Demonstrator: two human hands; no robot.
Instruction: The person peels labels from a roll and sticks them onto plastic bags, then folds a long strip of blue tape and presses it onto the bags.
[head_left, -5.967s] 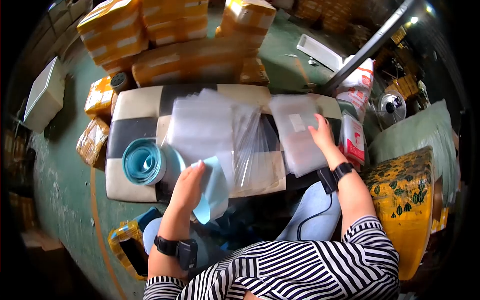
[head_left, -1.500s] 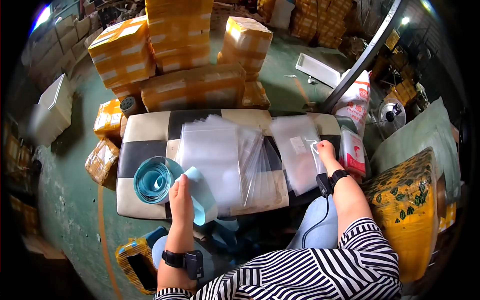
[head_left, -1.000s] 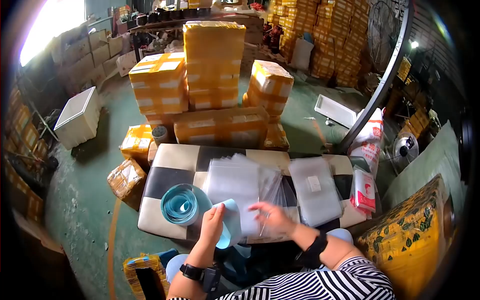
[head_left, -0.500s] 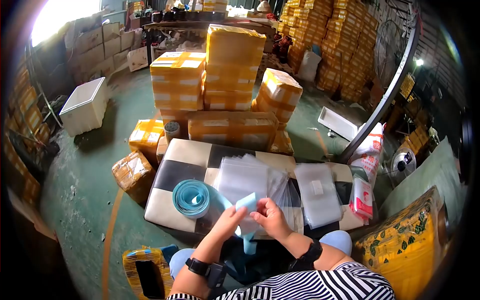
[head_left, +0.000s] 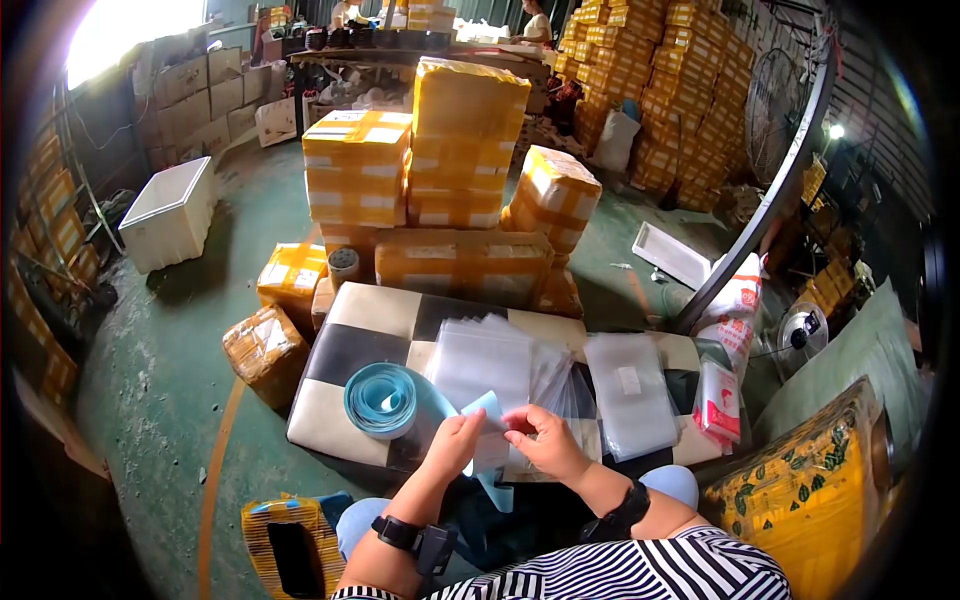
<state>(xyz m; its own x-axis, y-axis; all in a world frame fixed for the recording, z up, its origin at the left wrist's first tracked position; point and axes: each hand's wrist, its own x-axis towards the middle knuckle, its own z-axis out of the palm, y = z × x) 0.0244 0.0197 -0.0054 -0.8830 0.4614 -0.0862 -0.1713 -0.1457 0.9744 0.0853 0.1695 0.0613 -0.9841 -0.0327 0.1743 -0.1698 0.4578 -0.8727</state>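
Observation:
A roll of light blue strip lies on the checkered padded bench. Its loose length runs to the right, and a folded end stands up between my hands while a tail hangs below them. My left hand is closed on the strip, thumb pressed against it. The fingers of my right hand are pinched at the strip's right edge. Just beyond my hands a fanned stack of clear plastic bags covers the bench middle, with a second stack of clear bags to its right.
Taped cartons are piled behind the bench. A red-and-white packet rests at the bench's right end, near a curved dark pole. A phone sits on a yellow-wrapped block at lower left. People are at the far counter.
The folded strip end has tilted and shifted slightly down and left, and both hands have moved slightly with it. Both keep their pinch.

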